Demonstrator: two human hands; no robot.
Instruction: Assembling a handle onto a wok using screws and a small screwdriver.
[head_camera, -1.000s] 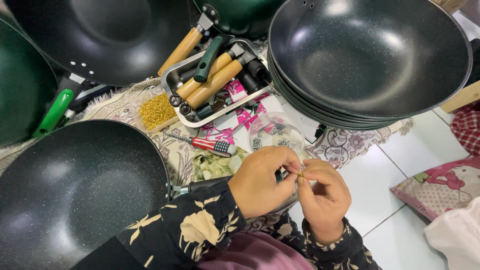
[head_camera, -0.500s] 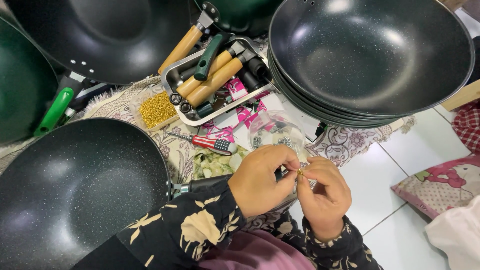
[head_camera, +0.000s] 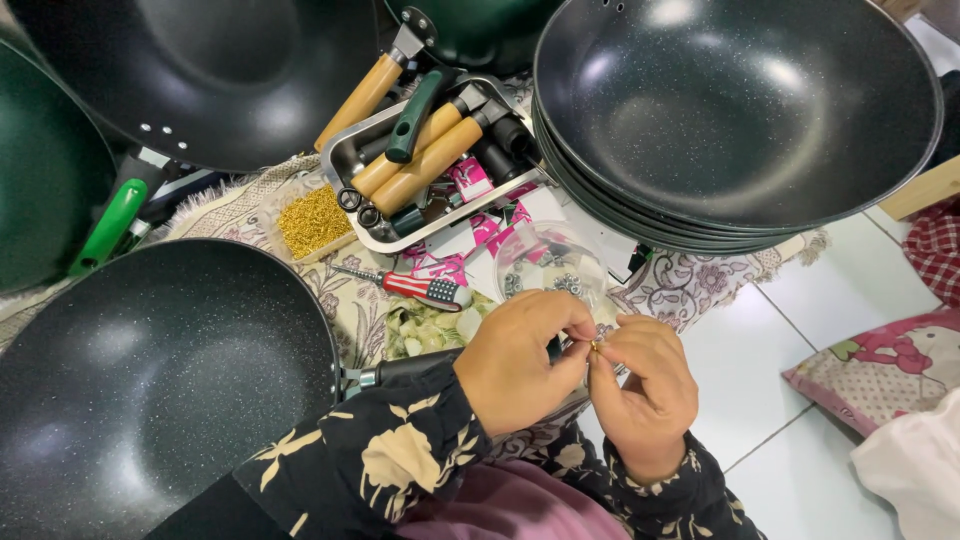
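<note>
Left to right: a speckled wok (head_camera: 150, 380) fills the near-left corner, its handle under the left hand (head_camera: 520, 360). Both hands' fingers pinch a small brass fastener (head_camera: 597, 345) between them; the right hand (head_camera: 645, 385) touches the left. Beyond: screwdriver (head_camera: 415, 287), tray of handles (head_camera: 425, 150), stacked woks (head_camera: 730, 110). Patterned cloth, then open white floor tiles (head_camera: 770, 390) at right.
</note>
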